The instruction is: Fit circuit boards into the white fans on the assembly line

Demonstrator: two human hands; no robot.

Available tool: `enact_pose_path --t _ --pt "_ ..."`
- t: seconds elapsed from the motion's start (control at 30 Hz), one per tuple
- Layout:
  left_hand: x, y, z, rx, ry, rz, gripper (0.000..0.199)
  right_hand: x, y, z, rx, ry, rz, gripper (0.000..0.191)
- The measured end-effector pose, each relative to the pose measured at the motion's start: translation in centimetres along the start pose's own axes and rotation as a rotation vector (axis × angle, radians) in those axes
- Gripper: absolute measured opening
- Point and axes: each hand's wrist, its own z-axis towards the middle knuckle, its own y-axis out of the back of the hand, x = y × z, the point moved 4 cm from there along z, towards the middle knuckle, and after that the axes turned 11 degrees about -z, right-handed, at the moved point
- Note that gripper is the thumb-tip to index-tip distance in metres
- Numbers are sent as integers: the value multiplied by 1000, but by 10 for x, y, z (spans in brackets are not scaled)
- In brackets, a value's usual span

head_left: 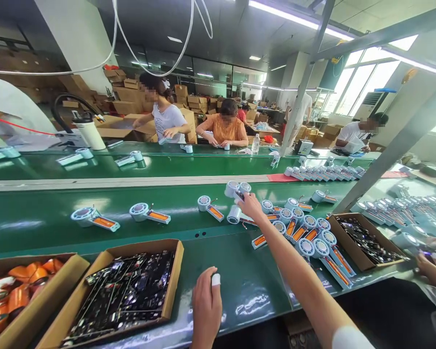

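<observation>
Left hand (208, 303) empty, loosely curled, right of brown cardboard box (175, 281) of black circuit boards (131, 286), right hand (250, 206) beyond box at pale-blue round-headed device (232, 188), grip unclear

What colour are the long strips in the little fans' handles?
Orange. The strips show best in the head view.

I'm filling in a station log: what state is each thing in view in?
Light-blue units: lying, orange strips exposed
Left hand: fingers slightly bent, white cover on thumb
Right hand: among the units, grip unclear
Left carton of dark parts: open, well filled
Carton of orange parts: open
Clear bottle: upright
Ceiling light: lit
</observation>
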Motion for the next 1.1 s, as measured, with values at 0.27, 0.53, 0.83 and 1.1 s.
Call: enact_pose_path --t 0.27,0.53,0.83,1.1 --pt "11 -1 1 7 -129 39 42 -16 -22 56 115 -79 -172 35" --pt "7 -3 2 3 -141 35 37 -118 8 43 259 -47 -247 34" --pt "2 -1 4 -8 -56 -42 32 -94 39 6 -6 82 -142 37" --pt "-19 -6 17 -41 11 -147 58 14 -19 -95 22 266 -66 35"
